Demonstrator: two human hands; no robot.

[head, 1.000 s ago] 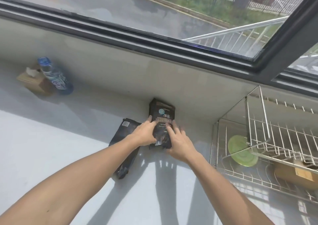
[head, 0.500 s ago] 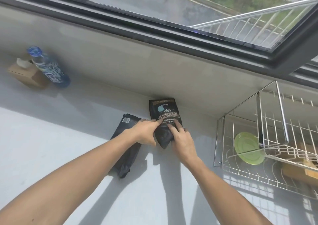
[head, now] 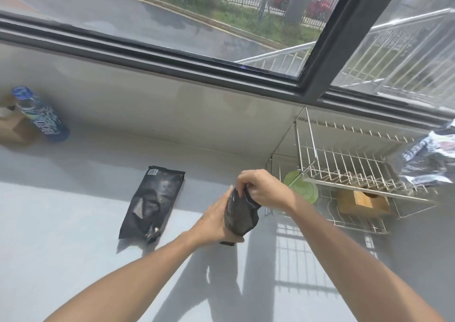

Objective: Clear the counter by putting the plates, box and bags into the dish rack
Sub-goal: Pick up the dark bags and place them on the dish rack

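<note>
A small black bag is held upright above the counter, just left of the wire dish rack. My right hand grips its top end. My left hand cups its left side and bottom. A second, longer black bag lies flat on the grey counter to the left, untouched. In the rack's lower level stand a green plate and a wooden box. A silvery bag lies on the rack's upper shelf at the far right.
A blue-capped water bottle and a brown tissue box stand at the far left by the wall. The window sill wall runs along the back of the counter.
Both hands have lifted the small black bag off the counter, stood it upright and carried it to the right toward the rack. The longer bag now lies uncovered.
</note>
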